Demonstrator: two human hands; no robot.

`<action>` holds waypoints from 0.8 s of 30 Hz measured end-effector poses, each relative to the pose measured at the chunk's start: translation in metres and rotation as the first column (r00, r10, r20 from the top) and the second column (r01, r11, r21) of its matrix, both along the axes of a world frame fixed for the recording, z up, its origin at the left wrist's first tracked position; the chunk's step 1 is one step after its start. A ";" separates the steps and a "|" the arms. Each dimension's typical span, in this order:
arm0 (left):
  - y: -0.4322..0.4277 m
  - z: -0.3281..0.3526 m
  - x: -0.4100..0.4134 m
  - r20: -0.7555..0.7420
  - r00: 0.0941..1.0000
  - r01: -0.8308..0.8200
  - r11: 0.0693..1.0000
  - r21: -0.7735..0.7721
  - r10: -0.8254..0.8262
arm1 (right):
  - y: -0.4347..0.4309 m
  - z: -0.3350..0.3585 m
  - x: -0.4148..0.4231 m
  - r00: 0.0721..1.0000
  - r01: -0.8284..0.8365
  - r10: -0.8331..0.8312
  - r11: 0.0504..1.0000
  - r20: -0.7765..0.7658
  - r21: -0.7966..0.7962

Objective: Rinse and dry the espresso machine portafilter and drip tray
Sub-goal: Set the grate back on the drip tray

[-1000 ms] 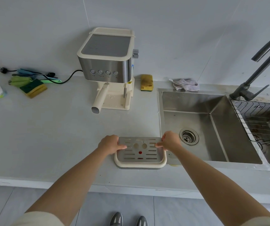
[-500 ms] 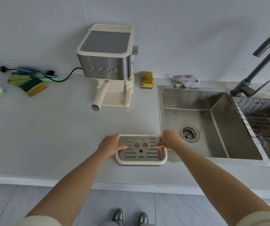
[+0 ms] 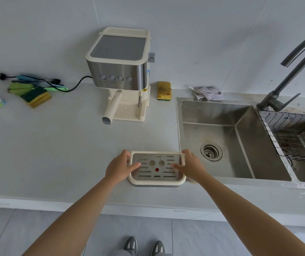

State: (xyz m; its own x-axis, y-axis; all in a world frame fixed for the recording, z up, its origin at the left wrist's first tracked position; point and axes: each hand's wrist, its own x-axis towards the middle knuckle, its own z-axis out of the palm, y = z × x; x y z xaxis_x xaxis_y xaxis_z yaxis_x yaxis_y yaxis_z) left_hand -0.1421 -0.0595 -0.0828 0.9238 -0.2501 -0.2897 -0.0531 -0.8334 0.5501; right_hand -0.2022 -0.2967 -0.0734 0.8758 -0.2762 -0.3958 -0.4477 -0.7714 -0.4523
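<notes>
**Gripped at both ends**

Left hand (image 3: 119,168) and right hand (image 3: 190,166) curl round the short ends of the cream-rimmed rectangular drip tray (image 3: 156,182) — thumbs lying on its slotted steel grate. It sits on the grey counter (image 3: 55,145), just beside the stainless-steel sink (image 3: 212,111). Well behind, the cream-handled portafilter (image 3: 112,108) juts from the steel-and-cream espresso machine (image 3: 118,71).

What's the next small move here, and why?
Probably lift the drip tray and carry it right, over the sink. The left hand and right hand grip its opposite ends, and it sits on the countertop just beside that sink.
</notes>
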 end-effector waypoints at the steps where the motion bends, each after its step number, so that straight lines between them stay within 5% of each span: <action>1: 0.003 -0.003 -0.003 -0.013 1.000 0.006 0.999 -0.048 -0.007 | 0.000 -0.003 -0.005 0.999 -0.040 0.039 0.999 0.012 0.017; 8: 0.021 -0.026 -0.028 0.029 0.991 0.134 0.983 -0.125 -0.131 | 0.003 -0.021 -0.039 0.948 -0.301 0.298 0.953 0.109 0.013; 24: 0.016 -0.025 -0.039 -0.024 0.999 0.037 0.972 -0.234 -0.043 | 0.006 -0.025 -0.040 0.956 -0.242 0.213 0.961 0.202 0.132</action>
State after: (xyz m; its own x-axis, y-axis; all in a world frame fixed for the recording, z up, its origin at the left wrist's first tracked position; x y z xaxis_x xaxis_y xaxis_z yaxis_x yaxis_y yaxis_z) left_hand -0.1814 -0.0439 -0.1073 0.9039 -0.3506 -0.2449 -0.0653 -0.6792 0.7311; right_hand -0.2419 -0.2908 -0.0988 0.9699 -0.0097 -0.2435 -0.1661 -0.7575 -0.6313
